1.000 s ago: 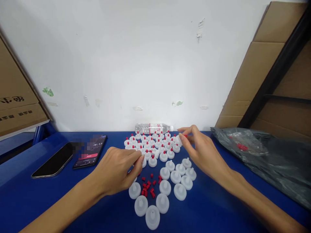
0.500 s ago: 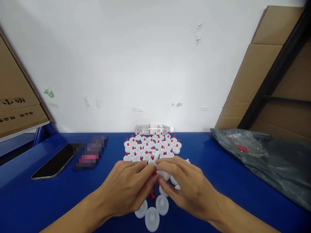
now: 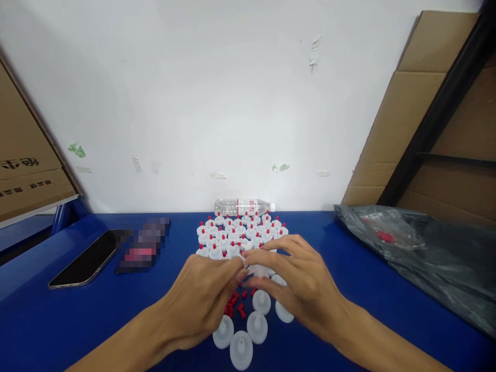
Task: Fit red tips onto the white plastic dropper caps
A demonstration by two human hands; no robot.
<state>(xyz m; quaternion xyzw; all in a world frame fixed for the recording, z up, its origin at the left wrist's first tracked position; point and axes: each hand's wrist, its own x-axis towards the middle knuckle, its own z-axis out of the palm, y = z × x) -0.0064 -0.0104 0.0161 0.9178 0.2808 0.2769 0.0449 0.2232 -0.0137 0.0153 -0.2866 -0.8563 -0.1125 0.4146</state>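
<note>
Both hands brought together over desk (image 3: 58, 320): white cap (image 3: 259, 269) gripped by R hand (image 3: 302, 289) fingertips; L hand (image 3: 203, 299) pinched shut against it, contents hidden. Red plugs (image 3: 236, 306) & bare caps (image 3: 241, 349) scattered just below; red-tipped caps (image 3: 240, 233) ranked behind, nr bottle (image 3: 244, 206).
</note>
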